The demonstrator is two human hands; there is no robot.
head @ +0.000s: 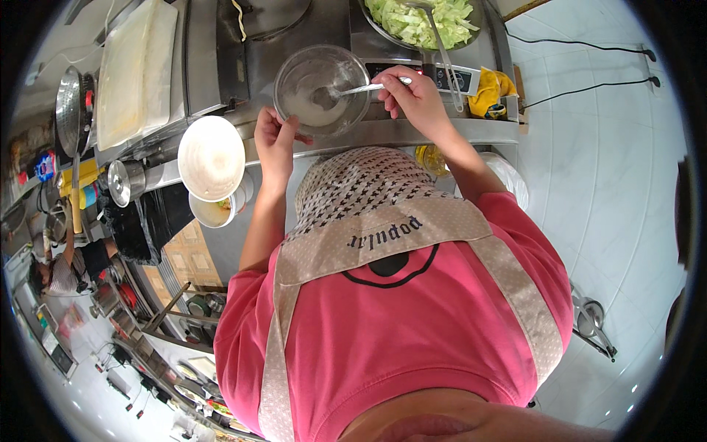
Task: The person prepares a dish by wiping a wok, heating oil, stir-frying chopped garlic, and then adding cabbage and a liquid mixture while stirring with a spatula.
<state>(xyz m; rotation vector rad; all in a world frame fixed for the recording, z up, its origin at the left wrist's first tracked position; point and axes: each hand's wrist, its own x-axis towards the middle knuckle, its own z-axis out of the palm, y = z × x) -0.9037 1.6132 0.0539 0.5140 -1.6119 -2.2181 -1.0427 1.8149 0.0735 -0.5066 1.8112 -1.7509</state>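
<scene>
A clear bowl (322,130) holds a cloudy whitish liquid with powdery smears on its inner wall. My left hand (278,132) grips the bowl's near left rim, thumb over the edge. In my right hand (410,95) is a metal spoon (365,88), its handle pinched between thumb and fingers. The spoon's bowl end dips into the liquid and shows only faintly. Beyond my right hand a pan (381,37) of chopped pale green cabbage (422,22) sits on the stove, with a long-handled metal ladle (440,44) lying across it.
A control panel (464,78) edges the counter, beside a yellow cloth (489,91). White round containers (211,157) stand left of my left arm. A pale cutting board (132,72) and a perforated strainer (68,110) lie farther left. Another person (69,268) is at the far left.
</scene>
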